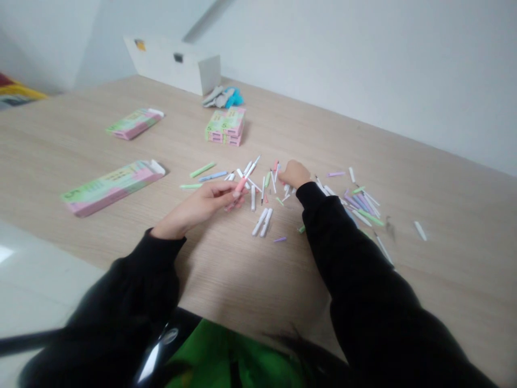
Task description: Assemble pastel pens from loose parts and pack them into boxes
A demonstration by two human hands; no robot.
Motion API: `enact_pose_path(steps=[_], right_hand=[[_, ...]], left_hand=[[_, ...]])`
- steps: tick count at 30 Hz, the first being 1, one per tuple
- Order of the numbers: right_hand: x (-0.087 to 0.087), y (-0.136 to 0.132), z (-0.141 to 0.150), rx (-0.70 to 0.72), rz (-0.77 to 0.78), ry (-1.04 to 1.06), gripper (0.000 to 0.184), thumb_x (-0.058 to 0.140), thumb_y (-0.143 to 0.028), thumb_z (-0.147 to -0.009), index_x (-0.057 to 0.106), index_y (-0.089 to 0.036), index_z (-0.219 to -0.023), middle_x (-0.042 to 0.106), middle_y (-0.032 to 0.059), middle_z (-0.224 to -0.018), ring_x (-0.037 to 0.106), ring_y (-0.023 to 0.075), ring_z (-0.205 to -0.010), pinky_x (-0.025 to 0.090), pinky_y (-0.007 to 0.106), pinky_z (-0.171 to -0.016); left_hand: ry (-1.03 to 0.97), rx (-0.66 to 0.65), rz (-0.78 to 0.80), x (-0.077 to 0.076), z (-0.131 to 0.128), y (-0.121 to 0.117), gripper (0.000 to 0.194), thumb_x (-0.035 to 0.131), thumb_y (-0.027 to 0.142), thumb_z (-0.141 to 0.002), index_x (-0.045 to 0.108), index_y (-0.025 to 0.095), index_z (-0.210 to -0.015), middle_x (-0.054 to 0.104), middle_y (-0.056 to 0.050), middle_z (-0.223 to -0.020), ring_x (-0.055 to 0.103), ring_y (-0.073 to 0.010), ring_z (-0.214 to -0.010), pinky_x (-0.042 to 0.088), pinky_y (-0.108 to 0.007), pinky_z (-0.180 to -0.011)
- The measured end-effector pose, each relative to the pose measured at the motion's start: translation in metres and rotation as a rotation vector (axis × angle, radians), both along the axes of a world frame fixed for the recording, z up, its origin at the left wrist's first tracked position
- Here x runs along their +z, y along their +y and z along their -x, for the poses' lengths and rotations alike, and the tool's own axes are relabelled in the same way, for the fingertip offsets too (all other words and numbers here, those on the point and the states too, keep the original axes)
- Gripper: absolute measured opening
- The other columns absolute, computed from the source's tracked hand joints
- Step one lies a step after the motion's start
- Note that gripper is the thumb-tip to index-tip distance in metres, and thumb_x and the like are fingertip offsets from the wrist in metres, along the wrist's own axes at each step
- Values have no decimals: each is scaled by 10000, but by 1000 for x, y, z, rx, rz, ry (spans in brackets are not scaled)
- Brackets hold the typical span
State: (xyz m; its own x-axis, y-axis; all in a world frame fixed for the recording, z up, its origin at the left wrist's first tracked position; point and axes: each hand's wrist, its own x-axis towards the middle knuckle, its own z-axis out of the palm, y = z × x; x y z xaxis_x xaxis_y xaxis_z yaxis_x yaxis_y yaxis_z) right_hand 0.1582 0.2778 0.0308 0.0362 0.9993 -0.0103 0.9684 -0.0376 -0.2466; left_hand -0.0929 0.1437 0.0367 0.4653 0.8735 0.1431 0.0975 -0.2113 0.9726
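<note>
Slim pink-capped pen [241,185] at frame centre, pinched in left hand [202,206] fingertips. Right hand [294,173] curled, knuckles down among scattered pastel plastic pens [359,203]; grip unclear. Flat cardboard boxes [115,186] left, on pale woodgrain table [242,280].

Wall [383,64]: plain white, unmarked, running behind the table.
Table [444,226]: light wood grain (pale beige), filling most of the view.
Floor [36,280]: pale, glossy, lower left.
Light: soft, even; a bright glare patch on the floor.
Box [177,64]: white, at the table's far edge.
</note>
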Motion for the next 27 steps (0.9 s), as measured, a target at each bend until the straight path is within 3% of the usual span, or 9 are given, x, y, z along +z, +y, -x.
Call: enact_pose_path(steps=[2,5,8,11,16,27], right_hand=[[12,-3,3,27,-24,31,237,656,-272,-837,741,-71,-929,758,222,-959,716,313,-962,530,347,-810],[42,-14,5,110,-100,154,243,593,-280,-892,700,-125,-740,697,100,-679,669,203,-702,503,278,-661],[71,-39,8,245,-227,598,314,565,-238,-929,614,-163,-628,575,2,-526,523,101,-482,426,216,-506],[86,-70,13,401,-236,979,323,612,-242,-946,598,-172,-631,587,-16,-543,520,72,-459,442,193,-481],[86,-101,11,475,-237,1071,246,670,-261,-937,616,-179,-711,674,-2,-648,608,76,-545,515,192,-546],[88,-120,5,513,-310,1013,190,649,-208,-906,604,-200,-721,698,-2,-673,614,89,-576,554,218,-574]], left_hand=[[-9,-7,26,0,-1,0,245,618,399,-946,669,161,-928,599,-15,-827,520,-137,-719,416,-274,-690],[-25,-40,34,-2,-4,0,276,620,424,-945,661,156,-894,599,-18,-813,513,-142,-728,411,-276,-699],[-44,-84,17,-5,-6,0,281,623,428,-946,663,156,-892,605,-10,-790,508,-139,-725,411,-284,-732],[-48,-130,20,-8,-9,-1,263,603,402,-966,668,155,-899,609,-10,-809,515,-136,-753,411,-284,-769],[-60,-184,35,-11,-14,-3,237,613,381,-961,675,157,-916,620,-12,-833,538,-139,-782,425,-294,-800],[-8,-192,37,-9,-16,-8,248,590,352,-979,706,147,-902,622,-10,-809,541,-135,-787,438,-294,-839]])
